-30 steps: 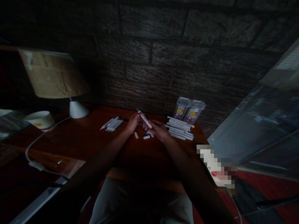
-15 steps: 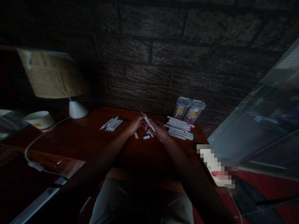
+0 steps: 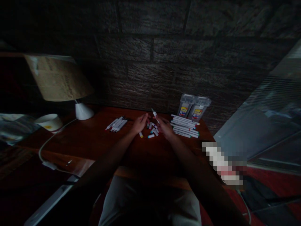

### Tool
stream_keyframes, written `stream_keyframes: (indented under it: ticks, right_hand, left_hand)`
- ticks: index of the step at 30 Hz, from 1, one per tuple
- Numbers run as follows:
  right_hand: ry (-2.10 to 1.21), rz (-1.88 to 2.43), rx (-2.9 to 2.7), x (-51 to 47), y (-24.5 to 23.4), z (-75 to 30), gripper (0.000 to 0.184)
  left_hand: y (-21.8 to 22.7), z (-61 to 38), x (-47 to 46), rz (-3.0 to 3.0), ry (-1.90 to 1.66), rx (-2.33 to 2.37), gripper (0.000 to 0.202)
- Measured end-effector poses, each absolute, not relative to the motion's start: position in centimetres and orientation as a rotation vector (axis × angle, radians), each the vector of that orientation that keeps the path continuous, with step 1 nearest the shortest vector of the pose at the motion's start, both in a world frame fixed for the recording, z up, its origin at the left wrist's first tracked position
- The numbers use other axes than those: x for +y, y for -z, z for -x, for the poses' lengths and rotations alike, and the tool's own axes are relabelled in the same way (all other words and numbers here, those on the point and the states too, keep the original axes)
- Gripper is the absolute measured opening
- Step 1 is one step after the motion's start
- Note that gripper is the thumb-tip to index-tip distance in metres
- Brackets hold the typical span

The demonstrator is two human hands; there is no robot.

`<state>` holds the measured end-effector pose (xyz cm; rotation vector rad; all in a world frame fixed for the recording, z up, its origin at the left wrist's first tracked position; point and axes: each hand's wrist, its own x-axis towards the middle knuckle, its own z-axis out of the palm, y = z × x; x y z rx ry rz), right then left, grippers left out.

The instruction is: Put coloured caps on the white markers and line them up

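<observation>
My right hand [image 3: 166,128] is closed on a white marker [image 3: 155,115] that points up and away toward the brick wall. My left hand [image 3: 140,123] rests just left of it, fingers curled over several loose coloured caps [image 3: 151,130] lying on the wooden desk [image 3: 94,141]; whether it holds one is hidden in the dim light. A row of white markers [image 3: 185,126] lies right of my right hand. A smaller bunch of markers [image 3: 117,123] lies left of my left hand.
Two clear marker cases [image 3: 194,108] lean against the brick wall behind the right row. A lamp with a paper shade [image 3: 58,78] and white base [image 3: 83,111] stands at the left, its cable [image 3: 50,141] trailing forward. A white cup [image 3: 50,121] sits far left.
The marker has left my left hand's fingers and now sits in my right hand alone, tilted more upright. My left hand has lowered toward the caps. The view shifted slightly.
</observation>
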<state>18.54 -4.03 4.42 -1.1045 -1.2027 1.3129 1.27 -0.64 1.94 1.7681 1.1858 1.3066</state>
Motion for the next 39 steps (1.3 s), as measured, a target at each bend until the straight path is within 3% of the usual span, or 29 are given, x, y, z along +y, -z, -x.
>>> stream_keyframes:
  ticks: [7, 15, 31, 39]
  right_hand:
    - [-1.244, 1.143, -1.157, -3.9, -4.3, -18.9, 0.06]
    - [-1.133, 1.181, -1.264, -3.6, -3.7, -19.7, 0.067]
    - [-0.961, 1.204, -1.335, -3.6, -3.5, -20.3, 0.061]
    - [-0.804, 1.052, -1.318, -3.7, -4.1, -20.4, 0.046]
  left_hand:
    - [-1.9, -0.9, -1.5, -2.047, -1.165, 1.222, 0.055]
    - [-1.8, -0.7, -1.5, -1.809, -1.313, 1.268, 0.056]
    - [-1.1, -0.3, -1.2, -1.686, -1.367, 1.348, 0.067]
    - [-1.3, -0.4, -1.1, -1.703, -1.343, 1.348, 0.067]
